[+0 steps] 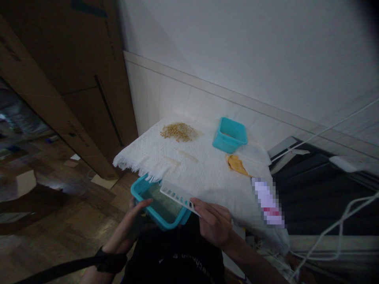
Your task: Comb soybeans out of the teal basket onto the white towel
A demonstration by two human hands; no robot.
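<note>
My left hand grips the near left rim of a teal plastic basin that I hold below the table's front edge. My right hand is closed on a white slotted strainer tray tilted over the basin's right side. The basin's inside looks dark and wet; its contents are unclear. Farther back, a pile of yellowish beans lies on a white towel. A second small teal basket stands at the back right of the towel.
An orange-brown scrap lies on the towel near the small basket. Large cardboard boxes lean at the left. White cables and a dark surface are on the right. A wooden floor lies below left.
</note>
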